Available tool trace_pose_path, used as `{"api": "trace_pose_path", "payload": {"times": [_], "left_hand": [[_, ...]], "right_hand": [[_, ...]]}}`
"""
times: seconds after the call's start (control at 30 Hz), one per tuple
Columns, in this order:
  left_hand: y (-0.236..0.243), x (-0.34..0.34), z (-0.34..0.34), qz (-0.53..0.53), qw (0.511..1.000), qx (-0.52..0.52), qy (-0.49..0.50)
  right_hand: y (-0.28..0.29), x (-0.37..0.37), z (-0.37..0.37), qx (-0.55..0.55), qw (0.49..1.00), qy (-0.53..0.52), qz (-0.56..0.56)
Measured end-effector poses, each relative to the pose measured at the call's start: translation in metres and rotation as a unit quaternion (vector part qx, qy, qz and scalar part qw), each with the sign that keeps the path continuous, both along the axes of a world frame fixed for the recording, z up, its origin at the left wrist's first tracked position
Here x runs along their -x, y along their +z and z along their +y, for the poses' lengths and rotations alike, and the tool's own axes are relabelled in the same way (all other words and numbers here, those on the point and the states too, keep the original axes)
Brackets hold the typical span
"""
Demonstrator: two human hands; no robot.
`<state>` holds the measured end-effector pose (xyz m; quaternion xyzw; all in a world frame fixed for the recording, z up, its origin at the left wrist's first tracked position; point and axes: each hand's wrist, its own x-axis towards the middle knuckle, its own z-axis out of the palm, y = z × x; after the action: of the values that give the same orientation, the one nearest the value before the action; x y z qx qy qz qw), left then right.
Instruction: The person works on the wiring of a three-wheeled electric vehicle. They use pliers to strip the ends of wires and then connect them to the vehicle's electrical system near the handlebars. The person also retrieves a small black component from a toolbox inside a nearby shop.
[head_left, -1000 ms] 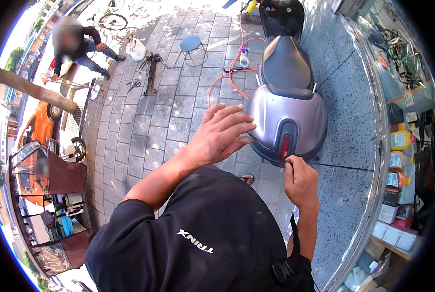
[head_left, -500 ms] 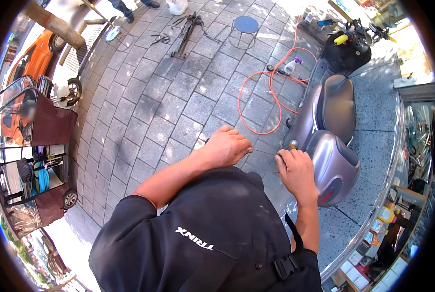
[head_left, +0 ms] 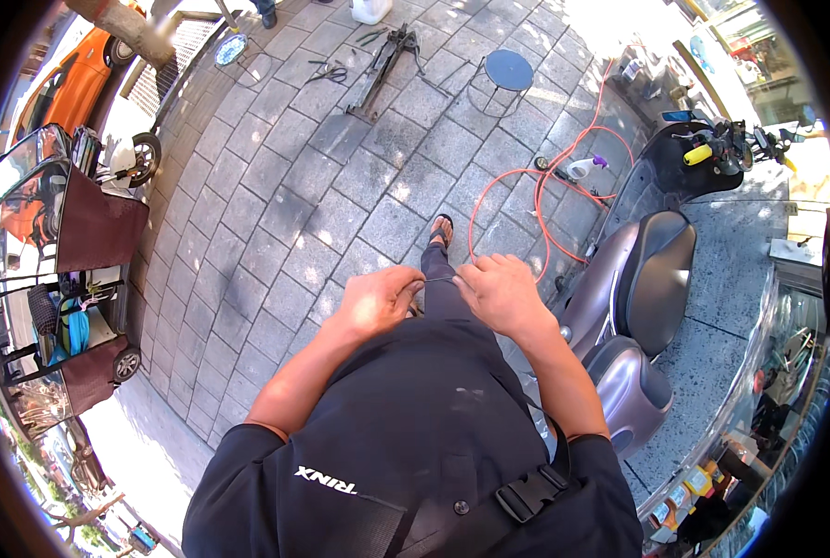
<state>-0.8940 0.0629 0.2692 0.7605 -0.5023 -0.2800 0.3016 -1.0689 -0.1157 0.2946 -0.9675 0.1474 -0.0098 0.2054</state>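
A short, thin dark strand (head_left: 440, 278), like a wire or cord, stretches between my two hands in front of my waist. My left hand (head_left: 381, 299) is closed, pinching one end of it. At the other end my right hand (head_left: 502, 294) grips it between thumb and fingers. Whether more of the strand lies inside the fists cannot be seen. Below the hands, one of my feet (head_left: 442, 231) in a dark sandal stands on the paving.
To the right is a silver-purple scooter (head_left: 610, 279) with a black seat. An orange hose (head_left: 539, 209) loops beside it, near a spray bottle (head_left: 586, 167). A round blue stool (head_left: 509, 70) and a metal stand (head_left: 375, 79) are ahead. At left stands a brown-sided cart (head_left: 108, 221).
My hands have come together in front of me, the right one moving left from beside the scooter. The strand now shows between them. A foot has come into view, and the view has shifted.
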Motion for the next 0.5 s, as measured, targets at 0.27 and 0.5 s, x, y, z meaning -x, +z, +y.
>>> {"api": "trace_pose_path", "payload": {"times": [0.27,0.5], "left_hand": [[0.001,-0.101,-0.088,-0.044,0.998,-0.024,0.043],[0.012,-0.17,-0.151,0.018,0.982,-0.026,0.184]], "right_hand": [[-0.031,-0.117,-0.116,-0.038,0.995,0.089,-0.037],[-0.015,-0.236,-0.21,-0.047,0.981,0.187,0.0]]}}
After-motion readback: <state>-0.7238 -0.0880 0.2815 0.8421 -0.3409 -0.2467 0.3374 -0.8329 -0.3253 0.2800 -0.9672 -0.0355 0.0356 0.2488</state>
